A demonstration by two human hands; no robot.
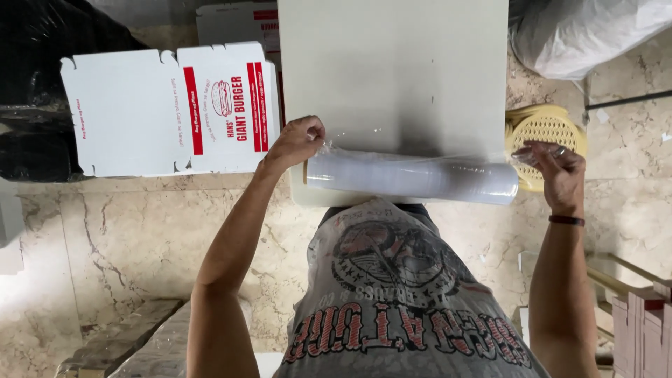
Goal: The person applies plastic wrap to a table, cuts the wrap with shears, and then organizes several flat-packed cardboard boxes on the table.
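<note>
On white table [392, 63] | marble floor [126, 224] | left grip [299, 140], right grip [556, 168] pinch film off wrap roll [413, 178]

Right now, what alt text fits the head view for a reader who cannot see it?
Two hands, left hand and right hand, grip a clear film roll at its ends, at the near edge of a white table. Flat white cartons lie to the left, a yellow stool to the right.

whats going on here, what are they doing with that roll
A person stands at a white table with a roll of clear plastic film lying along its near edge. The left hand pinches the film at one end of the roll and the right hand pinches it at the other. Flat white and red cartons lie to the left.
</note>
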